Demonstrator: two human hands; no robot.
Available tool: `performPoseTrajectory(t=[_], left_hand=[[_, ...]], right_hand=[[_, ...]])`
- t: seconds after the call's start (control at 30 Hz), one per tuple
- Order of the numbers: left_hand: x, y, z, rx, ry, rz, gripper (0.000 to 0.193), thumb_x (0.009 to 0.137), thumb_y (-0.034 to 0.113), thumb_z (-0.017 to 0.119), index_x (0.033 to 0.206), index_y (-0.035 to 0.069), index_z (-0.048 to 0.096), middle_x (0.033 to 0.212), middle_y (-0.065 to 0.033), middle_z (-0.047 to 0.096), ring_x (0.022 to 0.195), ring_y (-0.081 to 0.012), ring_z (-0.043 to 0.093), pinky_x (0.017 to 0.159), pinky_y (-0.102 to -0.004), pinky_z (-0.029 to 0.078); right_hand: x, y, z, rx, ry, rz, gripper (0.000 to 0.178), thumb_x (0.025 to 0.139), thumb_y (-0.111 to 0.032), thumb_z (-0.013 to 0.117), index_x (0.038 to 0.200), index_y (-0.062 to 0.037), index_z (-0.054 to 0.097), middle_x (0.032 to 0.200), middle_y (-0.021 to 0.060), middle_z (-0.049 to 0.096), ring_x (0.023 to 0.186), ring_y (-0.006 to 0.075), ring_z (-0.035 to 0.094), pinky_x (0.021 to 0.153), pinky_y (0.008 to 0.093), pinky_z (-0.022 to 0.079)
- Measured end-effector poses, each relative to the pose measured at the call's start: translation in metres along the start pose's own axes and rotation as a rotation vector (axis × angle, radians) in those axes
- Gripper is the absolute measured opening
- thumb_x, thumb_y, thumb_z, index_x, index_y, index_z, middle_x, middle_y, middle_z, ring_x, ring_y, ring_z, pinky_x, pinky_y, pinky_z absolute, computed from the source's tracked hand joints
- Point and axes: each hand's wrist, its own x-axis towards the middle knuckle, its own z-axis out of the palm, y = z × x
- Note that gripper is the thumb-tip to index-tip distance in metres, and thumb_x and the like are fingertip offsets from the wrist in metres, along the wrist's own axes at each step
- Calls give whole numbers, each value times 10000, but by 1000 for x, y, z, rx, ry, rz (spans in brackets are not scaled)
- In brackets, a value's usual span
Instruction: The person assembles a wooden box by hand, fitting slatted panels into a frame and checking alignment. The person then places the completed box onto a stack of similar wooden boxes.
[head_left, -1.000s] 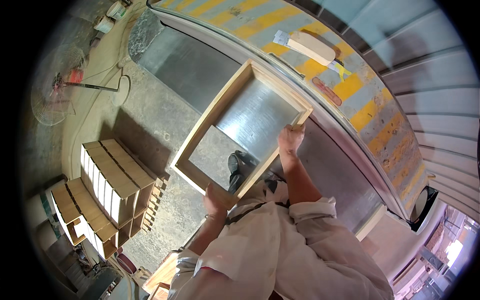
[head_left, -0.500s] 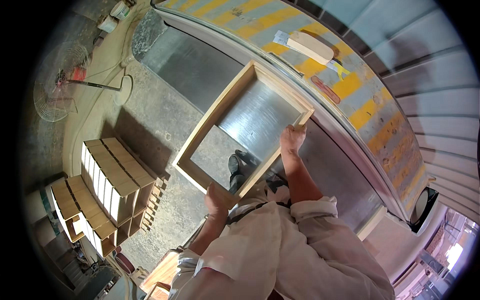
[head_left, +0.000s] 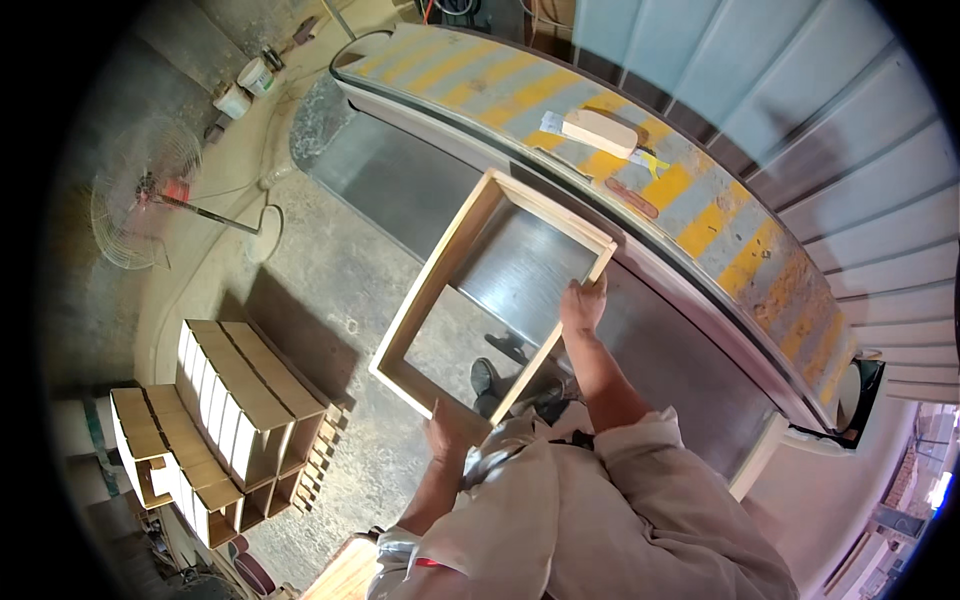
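Both my hands hold a rectangular open wooden frame (head_left: 440,275), tilted in front of my body. My left hand (head_left: 447,437) is closed on its near short side, close to the lower corner. The right long side is in the grip of my right hand (head_left: 583,305), fingers wrapped round the wood. Through the frame's opening show a shiny metal bed (head_left: 525,260), the concrete floor and my dark shoe (head_left: 484,375). The frame's far end is over this bed, beside the long machine; whether it touches is unclear.
On the machine's yellow-and-grey striped top (head_left: 715,225) lie a pale wooden block (head_left: 600,132) and a reddish-brown strip (head_left: 632,198). Leftward stand a floor fan (head_left: 145,190), white buckets (head_left: 255,77) and stacked wooden boxes (head_left: 245,375) on a pallet (head_left: 322,455). Ribbed metal sheeting (head_left: 800,110) rises at right.
The view has shifted, so the machine, fan and boxes appear lower. The frame also appears lower and its far corner slightly further left. Both hands keep their grip on it.
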Motion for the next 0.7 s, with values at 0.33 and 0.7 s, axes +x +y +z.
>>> performPoseTrajectory(t=[0.33, 0.7], left_hand=[[64, -73, -39, -444, -322, -274, 494, 924, 309, 600, 1309, 26, 475, 1252, -121, 544, 1133, -291, 560, 891, -452, 509], [68, -42, -14, -468, -357, -412, 520, 912, 461, 594, 1277, 99, 515, 1220, -124, 600, 1139, -293, 583, 1000, -452, 462]], right_hand=[[-118, -112, -66, 307, -270, -563, 607, 802, 122, 513, 1381, 40, 353, 1337, 195, 486, 1209, 274, 509, 1019, 328, 376], [-144, -96, -93, 575, -342, -614, 607, 776, 84, 585, 1354, 42, 406, 1273, 127, 533, 1173, 217, 520, 995, 301, 395]])
